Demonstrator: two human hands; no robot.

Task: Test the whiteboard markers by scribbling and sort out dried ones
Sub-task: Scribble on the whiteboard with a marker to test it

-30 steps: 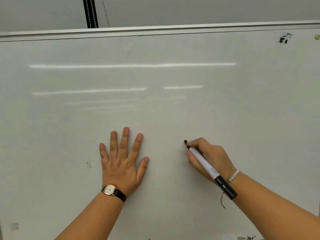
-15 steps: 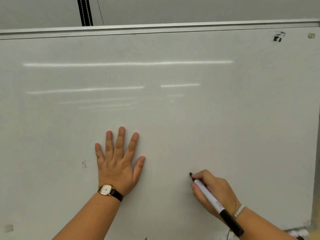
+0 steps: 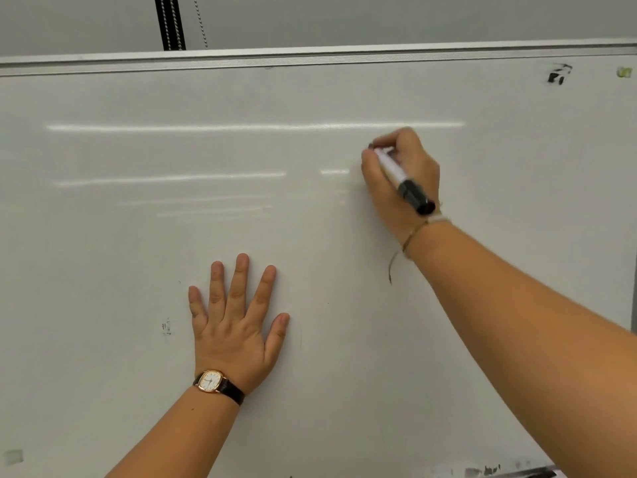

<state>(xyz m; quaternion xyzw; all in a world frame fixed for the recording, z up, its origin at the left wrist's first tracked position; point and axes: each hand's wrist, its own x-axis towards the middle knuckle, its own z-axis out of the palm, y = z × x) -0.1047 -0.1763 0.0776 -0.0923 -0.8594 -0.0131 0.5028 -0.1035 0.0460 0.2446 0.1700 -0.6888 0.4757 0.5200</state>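
Marker (image 3: 396,172) pinched in right hand (image 3: 401,177) fingers (image 3: 370,163).

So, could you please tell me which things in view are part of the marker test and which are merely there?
Part of the job:
- marker, gripped in the right hand, tip at the board
- whiteboard, no fresh ink visible near the tip
- left hand, flat on the board

Merely there:
- wristwatch
- old black smudge, top right
- blind cords above the frame
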